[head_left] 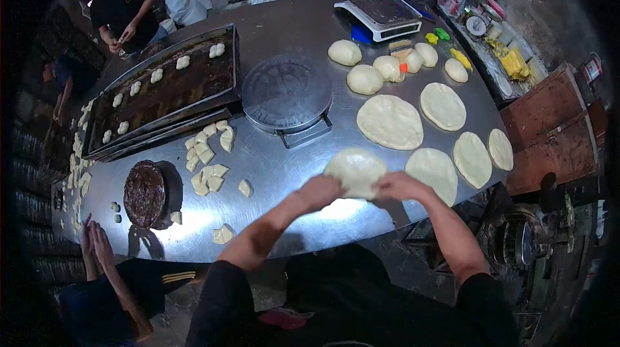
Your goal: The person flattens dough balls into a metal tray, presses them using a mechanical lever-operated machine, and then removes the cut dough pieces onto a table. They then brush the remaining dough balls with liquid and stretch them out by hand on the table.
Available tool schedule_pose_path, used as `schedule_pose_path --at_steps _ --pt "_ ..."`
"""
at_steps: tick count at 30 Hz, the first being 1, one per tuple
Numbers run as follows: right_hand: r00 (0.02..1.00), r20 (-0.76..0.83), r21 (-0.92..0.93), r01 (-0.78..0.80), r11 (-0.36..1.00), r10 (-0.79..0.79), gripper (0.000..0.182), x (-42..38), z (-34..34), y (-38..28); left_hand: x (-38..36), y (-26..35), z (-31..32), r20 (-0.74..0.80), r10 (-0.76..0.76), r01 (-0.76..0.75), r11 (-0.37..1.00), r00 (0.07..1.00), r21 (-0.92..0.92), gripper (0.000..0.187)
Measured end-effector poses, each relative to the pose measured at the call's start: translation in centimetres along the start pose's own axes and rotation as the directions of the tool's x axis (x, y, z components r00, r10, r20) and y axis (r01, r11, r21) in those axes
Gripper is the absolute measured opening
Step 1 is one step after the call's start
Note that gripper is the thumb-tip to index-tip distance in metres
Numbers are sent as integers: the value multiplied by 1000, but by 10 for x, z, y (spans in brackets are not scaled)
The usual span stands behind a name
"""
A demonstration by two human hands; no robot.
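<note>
A round of flattened dough [356,167] lies in front of me at the table's near edge, its near side slightly lifted. My left hand [321,191] is closed on its left edge, with the fingertips partly hidden. On the right edge, my right hand [395,187] pinches the dough, a little smeared by motion. Just right of that hand rests another flat dough round [434,174]. Further rounds lie beyond it, including a large dough disc [389,121] and an oval dough disc [472,160].
Dough balls [365,80] and a scale [386,16] stand at the back. A round metal lid [287,92] sits mid-table beside a baking tray [161,105]. Cut dough pieces [210,178] and a bowl of dark filling [143,193] are leftward. Other people work around the table.
</note>
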State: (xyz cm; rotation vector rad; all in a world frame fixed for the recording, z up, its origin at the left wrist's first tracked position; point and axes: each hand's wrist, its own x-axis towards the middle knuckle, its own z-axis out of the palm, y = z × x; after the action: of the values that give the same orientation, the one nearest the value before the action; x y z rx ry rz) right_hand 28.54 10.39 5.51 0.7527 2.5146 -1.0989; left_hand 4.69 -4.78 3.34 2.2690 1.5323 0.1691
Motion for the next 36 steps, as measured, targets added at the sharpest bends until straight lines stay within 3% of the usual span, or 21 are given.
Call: schedule_pose_path --at_steps 1,2,3,4,5,6,7,9,11,14,15,17,22,24,25,26,28,30,32,34,36 --pt "987 39 -88 -152 985 155 33 -7 -5 -24 -9 6 13 151 12 -40 983 989 179 18" --pt "949 59 -181 -294 939 309 35 -7 -13 -53 -17 17 21 -67 28 -18 990 997 142 20" --pt "948 63 -180 -296 938 312 35 10 -11 -54 -13 29 15 -181 1 17 995 983 101 23" --pt "975 -182 -76 -141 987 125 40 25 3 -47 -7 47 18 -277 -38 50 998 960 35 30" --pt "906 -422 -6 36 999 -35 45 38 25 -38 0 60 38 -295 -90 111 992 951 53 38" --pt "924 -335 -316 75 946 -186 57 60 41 -30 8 62 50 -326 -135 174 980 936 93 49" --pt "924 -336 -375 48 926 -184 63 74 52 -21 5 62 61 -146 -116 134 984 982 119 67" --pt "918 -337 -461 33 887 -209 69 110 29 -15 -1 66 68 -84 -169 175 982 982 67 76" --pt "981 -180 -464 -18 885 -75 72 108 22 -27 -14 85 67 -54 -225 224 974 973 -24 81" --pt "973 -174 -321 -201 925 151 73 116 13 -61 -17 93 75 -93 -240 245 969 966 45 72" --pt "922 -378 -370 -235 899 85 75 129 53 -56 -22 97 76 -56 -236 238 971 970 20 67" --pt "924 -380 -371 -198 907 46 76 145 75 -77 -14 98 77 88 -260 257 965 962 46 55" --pt "864 -492 -350 -306 886 104 75 153 97 -108 -18 104 75 114 -258 239 958 960 157 51" --pt "894 -444 -330 -102 939 -58 72 130 119 -123 -13 101 105 -355 -268 221 961 896 -168 60" --pt "892 -451 -322 -120 939 -41 72 130 114 -120 -13 102 116 -410 -279 225 958 868 -176 59" --pt "905 -420 -294 -65 953 -68 70 130 107 -115 -14 104 109 -51 -315 317 947 948 54 55" --pt "910 -406 -248 -25 969 -81 69 108 108 -88 -20 105 74 162 -283 272 958 945 87 58" --pt "870 -491 -313 -136 940 -38 65 49 110 -25 -31 101 87 59 -223 223 975 973 6 61" --pt "906 -421 -343 -105 933 -53 65 1 105 -12 -33 98 70 -189 -92 101 994 978 37 62" --pt "915 -404 -270 -117 956 -2 66 -11 102 -15 -31 82 54 -175 -49 53 998 983 22 57" --pt "919 -393 -221 -122 968 26 66 4 76 -20 -4 49 43 -59 -293 225 834 954 -504 53"
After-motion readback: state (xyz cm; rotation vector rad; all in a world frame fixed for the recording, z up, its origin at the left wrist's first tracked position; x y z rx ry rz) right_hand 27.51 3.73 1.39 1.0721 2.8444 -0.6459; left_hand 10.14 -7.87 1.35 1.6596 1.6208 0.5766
